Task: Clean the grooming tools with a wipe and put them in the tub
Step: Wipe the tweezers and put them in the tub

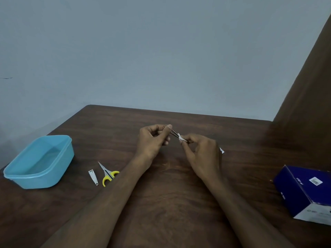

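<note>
Above the middle of the brown table (161,194), my left hand (152,140) pinches one end of a thin metal tweezers (173,133). My right hand (202,153) pinches a small white wipe (181,138) folded round the tweezers' other end. A light blue tub (12,173) stands at the table's left side and holds no tools. Between the tub and my left forearm lie a silver nail clipper (93,177) and small scissors (107,173) with yellow handles, partly hidden by the forearm.
A dark blue box (304,190) lies at the table's right edge. A small white scrap (221,150) shows behind my right hand. A brown curtain (308,86) hangs at the right; a grey-blue wall rises beyond the table's far edge.
</note>
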`<state>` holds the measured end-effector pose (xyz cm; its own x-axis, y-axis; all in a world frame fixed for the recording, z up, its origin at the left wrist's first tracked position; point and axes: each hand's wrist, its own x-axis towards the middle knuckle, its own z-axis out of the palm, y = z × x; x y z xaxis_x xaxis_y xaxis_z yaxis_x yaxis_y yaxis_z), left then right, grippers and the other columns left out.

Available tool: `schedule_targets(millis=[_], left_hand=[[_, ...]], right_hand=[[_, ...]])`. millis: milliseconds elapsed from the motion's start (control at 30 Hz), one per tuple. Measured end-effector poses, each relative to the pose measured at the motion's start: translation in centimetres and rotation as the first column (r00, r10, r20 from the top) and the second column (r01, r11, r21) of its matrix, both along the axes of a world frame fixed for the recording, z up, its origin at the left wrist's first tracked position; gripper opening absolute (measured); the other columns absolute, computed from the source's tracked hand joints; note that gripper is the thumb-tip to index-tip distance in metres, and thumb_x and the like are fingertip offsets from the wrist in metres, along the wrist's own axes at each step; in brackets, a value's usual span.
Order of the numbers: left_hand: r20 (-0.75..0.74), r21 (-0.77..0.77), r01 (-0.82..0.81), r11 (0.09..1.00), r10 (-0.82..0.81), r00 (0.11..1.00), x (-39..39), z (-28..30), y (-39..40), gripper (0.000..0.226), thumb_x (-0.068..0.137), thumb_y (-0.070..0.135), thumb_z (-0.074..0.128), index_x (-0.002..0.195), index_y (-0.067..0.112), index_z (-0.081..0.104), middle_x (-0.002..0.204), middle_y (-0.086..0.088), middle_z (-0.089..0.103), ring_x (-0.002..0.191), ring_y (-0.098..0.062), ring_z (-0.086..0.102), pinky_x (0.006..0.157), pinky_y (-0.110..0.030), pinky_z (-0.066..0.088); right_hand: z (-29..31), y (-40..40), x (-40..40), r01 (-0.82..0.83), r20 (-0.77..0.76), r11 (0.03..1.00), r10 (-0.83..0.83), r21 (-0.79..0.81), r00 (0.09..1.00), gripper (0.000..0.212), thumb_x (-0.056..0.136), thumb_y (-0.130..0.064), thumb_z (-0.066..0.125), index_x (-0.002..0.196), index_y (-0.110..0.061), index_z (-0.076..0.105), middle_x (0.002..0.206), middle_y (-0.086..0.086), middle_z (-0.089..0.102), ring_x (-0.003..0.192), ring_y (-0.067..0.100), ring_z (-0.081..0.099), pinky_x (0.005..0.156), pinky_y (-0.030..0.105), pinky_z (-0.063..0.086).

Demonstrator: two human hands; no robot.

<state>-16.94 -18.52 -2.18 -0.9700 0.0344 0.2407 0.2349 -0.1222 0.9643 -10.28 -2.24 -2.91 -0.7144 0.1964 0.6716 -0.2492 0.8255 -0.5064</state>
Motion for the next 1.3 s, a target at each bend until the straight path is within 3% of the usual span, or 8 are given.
schedule_targets(millis=[133, 300, 500, 700, 900, 1067, 1167, 1300], left_hand=[[-0.004, 0.01, 0.005, 1.0, -0.004, 1.0, 0.06, 0.14, -0.22, 0.022, 0.098, 0.02, 0.077, 0.088, 0.001, 0.077, 0.065, -0.006, 0.064, 0.054, -0.006, 0.058, 0.055, -0.019, 0.051], [0.011, 0.018, 0.013, 1.0, -0.013, 1.0, 0.2, 0.32, -0.09, 0.024, 0.097, 0.022, 0.079, 0.085, 0.002, 0.076, 0.061, -0.002, 0.063, 0.053, -0.006, 0.057, 0.054, -0.019, 0.051], [-0.001, 0.025, 0.046, 0.999, -0.046, 0.999, 0.56, 0.65, 0.11, 0.027, 0.096, 0.028, 0.079, 0.079, 0.007, 0.074, 0.065, -0.002, 0.07, 0.053, -0.01, 0.058, 0.053, -0.021, 0.05], [-0.035, -0.008, 0.027, 1.0, -0.027, 0.999, 0.49, 0.33, 0.02, 0.036, 0.096, 0.034, 0.078, 0.073, 0.007, 0.072, 0.066, -0.011, 0.069, 0.056, -0.016, 0.061, 0.054, -0.024, 0.052], [-0.033, -0.034, 0.063, 0.997, -0.064, 0.997, 0.17, 0.0, -0.13, 0.031, 0.095, 0.029, 0.08, 0.083, 0.001, 0.078, 0.078, -0.015, 0.077, 0.063, -0.015, 0.066, 0.06, -0.025, 0.055], [-0.043, -0.043, 0.134, 0.99, -0.136, 0.99, 0.33, 0.09, -0.19, 0.02, 0.094, 0.02, 0.081, 0.084, 0.003, 0.079, 0.075, -0.007, 0.076, 0.061, -0.013, 0.064, 0.058, -0.023, 0.053], [-0.049, -0.027, 0.094, 0.995, -0.095, 0.994, 0.25, 0.17, -0.16, 0.024, 0.095, 0.021, 0.08, 0.084, -0.001, 0.078, 0.076, -0.01, 0.077, 0.059, -0.014, 0.064, 0.056, -0.023, 0.052], [-0.002, 0.071, 0.044, 0.997, -0.044, 0.999, -0.29, 0.04, -0.15, 0.03, 0.097, 0.018, 0.077, 0.082, -0.007, 0.074, 0.074, -0.017, 0.074, 0.055, -0.013, 0.062, 0.054, -0.021, 0.051]], right_hand=[[0.02, 0.13, 0.02, 0.082, 0.057, 0.996, -0.083, 0.024, 0.995, 0.035, 0.094, -0.054, 0.073, 0.08, -0.023, 0.066, 0.073, -0.009, 0.07, 0.064, 0.009, 0.061, 0.055, 0.032, 0.044], [-0.19, -0.08, -0.49, -0.113, 0.08, 0.994, 0.113, -0.001, 0.99, 0.016, 0.103, -0.042, 0.065, 0.099, -0.032, 0.077, 0.069, -0.008, 0.07, 0.058, 0.011, 0.068, 0.062, 0.037, 0.056], [0.38, 0.18, -0.1, -0.142, 0.041, 0.942, 0.162, -0.304, 0.986, 0.018, 0.095, -0.02, 0.079, 0.109, -0.031, 0.084, 0.054, -0.036, 0.061, 0.042, 0.003, 0.065, 0.053, 0.011, 0.044], [0.74, -0.28, -0.09, -0.193, 0.016, 0.89, 0.219, -0.413, 0.975, 0.009, 0.097, -0.028, 0.078, 0.088, -0.028, 0.078, 0.07, -0.01, 0.076, 0.04, 0.012, 0.064, 0.045, 0.022, 0.046], [0.39, -0.01, -0.56, -0.171, 0.021, 0.927, 0.189, -0.333, 0.982, 0.012, 0.099, -0.032, 0.075, 0.088, -0.031, 0.072, 0.068, -0.007, 0.074, 0.04, 0.01, 0.064, 0.05, 0.027, 0.045], [0.0, -0.02, -0.35, -0.163, -0.014, 0.972, 0.163, -0.172, 0.986, 0.022, 0.095, -0.013, 0.077, 0.11, -0.028, 0.082, 0.069, -0.028, 0.069, 0.052, 0.001, 0.066, 0.058, 0.021, 0.051], [0.2, -0.07, 0.02, -0.028, -0.072, 0.999, 0.029, 0.019, 0.997, 0.022, 0.091, -0.021, 0.082, 0.11, -0.033, 0.083, 0.09, -0.016, 0.078, 0.067, 0.007, 0.066, 0.058, 0.022, 0.043], [0.57, 0.24, 0.3, 0.106, -0.053, 0.992, -0.103, 0.072, 0.993, 0.013, 0.091, -0.046, 0.079, 0.087, -0.033, 0.078, 0.082, -0.015, 0.074, 0.071, 0.007, 0.068, 0.056, 0.028, 0.048]])
